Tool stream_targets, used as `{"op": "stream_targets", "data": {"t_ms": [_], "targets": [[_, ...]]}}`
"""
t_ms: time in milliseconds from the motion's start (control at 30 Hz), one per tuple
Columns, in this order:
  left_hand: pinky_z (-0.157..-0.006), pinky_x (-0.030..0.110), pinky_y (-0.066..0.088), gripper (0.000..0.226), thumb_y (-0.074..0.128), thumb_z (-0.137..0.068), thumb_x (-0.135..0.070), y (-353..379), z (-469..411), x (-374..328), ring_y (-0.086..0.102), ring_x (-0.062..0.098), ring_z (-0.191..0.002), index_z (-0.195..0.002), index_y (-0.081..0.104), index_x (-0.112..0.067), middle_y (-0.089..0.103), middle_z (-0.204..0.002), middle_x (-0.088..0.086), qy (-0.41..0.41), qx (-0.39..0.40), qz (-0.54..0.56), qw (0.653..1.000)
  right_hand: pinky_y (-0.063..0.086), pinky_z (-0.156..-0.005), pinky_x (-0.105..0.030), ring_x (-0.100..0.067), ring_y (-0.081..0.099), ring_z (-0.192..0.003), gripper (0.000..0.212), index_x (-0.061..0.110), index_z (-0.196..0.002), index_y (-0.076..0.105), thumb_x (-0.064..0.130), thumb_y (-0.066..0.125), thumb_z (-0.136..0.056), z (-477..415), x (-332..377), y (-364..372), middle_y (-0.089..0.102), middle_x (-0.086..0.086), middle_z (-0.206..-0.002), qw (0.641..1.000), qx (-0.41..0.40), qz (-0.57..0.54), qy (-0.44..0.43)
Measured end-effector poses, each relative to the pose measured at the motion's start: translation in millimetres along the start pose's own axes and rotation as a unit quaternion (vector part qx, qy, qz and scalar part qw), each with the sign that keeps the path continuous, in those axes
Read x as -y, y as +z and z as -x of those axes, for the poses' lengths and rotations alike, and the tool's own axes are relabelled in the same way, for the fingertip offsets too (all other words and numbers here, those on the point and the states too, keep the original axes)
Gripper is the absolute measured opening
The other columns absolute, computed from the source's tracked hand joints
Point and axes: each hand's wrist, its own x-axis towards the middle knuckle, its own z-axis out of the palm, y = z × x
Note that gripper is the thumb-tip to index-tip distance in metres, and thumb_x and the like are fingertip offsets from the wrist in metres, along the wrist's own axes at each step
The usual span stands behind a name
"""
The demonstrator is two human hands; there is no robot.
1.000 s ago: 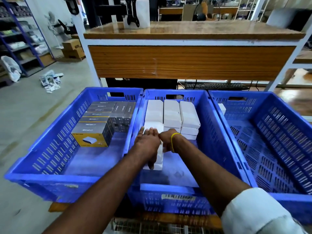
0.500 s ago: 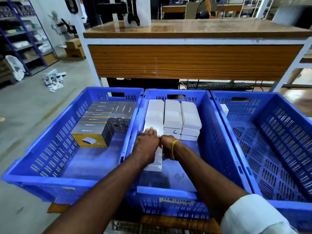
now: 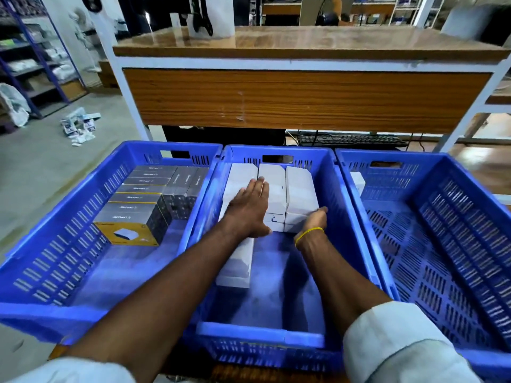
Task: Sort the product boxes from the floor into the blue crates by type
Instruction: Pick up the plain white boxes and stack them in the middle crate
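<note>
Two bare forearms in rolled pale sleeves reach forward into the middle blue plastic crate (image 3: 265, 334), which sits between two like it. At the crate's near-left part one long white cardboard box (image 3: 238, 261) lies alone on the floor of the crate, its far end hidden under the left wrist. The left hand (image 3: 249, 208) lies flat, fingers spread and straight, palm down on top of the stacked white boxes (image 3: 300, 189) that fill the crate's far end in three rows; it grips nothing. The right hand (image 3: 315, 217), with a thin yellow band (image 3: 308, 233) at the wrist, is curled against the near face of the right-hand row, fingers bent around the stack's lower corner; whether it pinches a box I cannot tell.

The left blue crate (image 3: 52, 239) holds grey-topped boxes with yellow fronts (image 3: 132, 214), packed into its far-right corner. The right blue crate (image 3: 448, 244) shows one small white box (image 3: 357, 182) at its far-left corner, against the wall.

Beyond the crates stands a wooden bench with a white metal frame (image 3: 304, 98). On the grey floor at far left lies a loose heap of small packets (image 3: 78, 125).
</note>
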Motion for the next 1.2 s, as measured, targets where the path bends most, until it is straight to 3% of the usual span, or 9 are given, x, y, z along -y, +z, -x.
{"op": "stream_targets", "data": {"t_ms": [100,200,333,400,533,733,900,1067,1200], "targets": [[-0.122,0.045,0.02,0.116,0.079,-0.076,-0.045,12,-28,1,0.005,0.031,-0.153,-0.156,0.007,-0.003,-0.001,-0.165,0.016,-0.005,-0.003,-0.057,0.998,0.056,-0.079,-0.036,-0.023,0.067,-0.079,0.061,0.011,-0.098,0.067,0.066,0.043,-0.088,-41,-15,7,0.072,-0.004,-0.094,1.0,-0.009,0.002,0.005],[-0.118,0.042,0.03,0.104,0.078,-0.077,-0.03,18,-42,6,0.023,0.032,-0.148,-0.155,0.016,-0.005,0.015,-0.163,0.016,-0.017,-0.007,-0.057,0.998,0.05,-0.061,-0.029,-0.02,0.061,-0.061,0.052,0.008,-0.085,0.065,0.055,0.046,-0.093,-22,-5,15,0.064,0.0,-0.07,0.999,-0.029,-0.018,-0.008],[-0.105,0.04,0.043,0.087,0.075,-0.076,-0.014,26,-48,10,0.046,0.032,-0.131,-0.149,0.029,-0.005,0.036,-0.153,0.015,-0.025,-0.045,-0.038,0.998,0.054,-0.084,-0.036,-0.027,0.062,-0.079,0.049,0.008,-0.092,0.067,0.05,0.042,-0.096,-22,-8,21,0.067,-0.005,-0.085,0.997,-0.045,0.042,-0.038],[-0.104,0.041,0.045,0.088,0.077,-0.075,-0.014,28,-50,10,0.046,0.033,-0.132,-0.149,0.029,-0.005,0.036,-0.153,0.015,-0.027,-0.047,-0.034,0.998,0.05,-0.087,-0.034,-0.027,0.059,-0.082,0.052,0.006,-0.099,0.068,0.05,0.041,-0.098,-23,-6,18,0.065,-0.006,-0.084,0.995,-0.055,0.073,-0.035],[-0.108,0.044,0.041,0.108,0.088,-0.068,-0.034,22,-53,9,0.031,0.033,-0.144,-0.152,0.025,-0.007,0.027,-0.158,0.013,-0.025,-0.022,-0.031,0.999,0.048,-0.097,-0.038,-0.029,0.06,-0.094,0.053,0.007,-0.079,0.065,0.054,0.045,-0.094,-28,-4,10,0.068,-0.009,-0.091,0.987,-0.087,0.131,-0.039],[-0.108,0.042,0.042,0.101,0.086,-0.07,-0.04,16,-64,6,0.029,0.028,-0.145,-0.149,0.031,-0.008,0.033,-0.156,0.009,0.008,-0.016,-0.028,0.999,0.043,-0.087,-0.032,-0.032,0.061,-0.101,0.051,0.012,-0.116,0.07,0.052,0.052,-0.091,-17,3,17,0.072,-0.013,-0.107,0.977,-0.101,0.167,-0.082],[-0.101,0.046,0.049,0.093,0.086,-0.068,-0.039,20,-65,8,0.035,0.027,-0.139,-0.142,0.038,-0.008,0.041,-0.148,0.009,0.005,-0.028,-0.006,1.0,0.046,-0.091,-0.033,-0.033,0.061,-0.108,0.056,0.015,-0.122,0.068,0.058,0.051,-0.09,-12,1,16,0.071,-0.011,-0.111,0.975,-0.077,0.189,-0.086],[-0.121,0.043,0.023,0.126,0.083,-0.068,-0.055,7,-50,11,0.011,0.03,-0.152,-0.156,0.01,-0.005,0.01,-0.164,0.016,0.008,0.009,-0.007,1.0,0.048,-0.1,-0.044,-0.035,0.061,-0.11,0.084,0.002,-0.116,0.067,0.075,0.046,-0.079,-15,2,5,0.067,-0.015,-0.119,0.979,-0.082,0.179,-0.049],[-0.122,0.042,0.021,0.129,0.078,-0.068,-0.065,-27,-5,31,0.007,0.025,-0.153,-0.157,0.007,-0.005,-0.001,-0.166,0.012,-0.026,0.125,0.051,0.991,0.046,-0.101,-0.046,-0.028,0.059,-0.108,0.071,0.012,-0.116,0.066,0.065,0.056,-0.071,17,-9,-11,0.061,-0.009,-0.121,0.974,-0.016,0.224,0.016]]}}
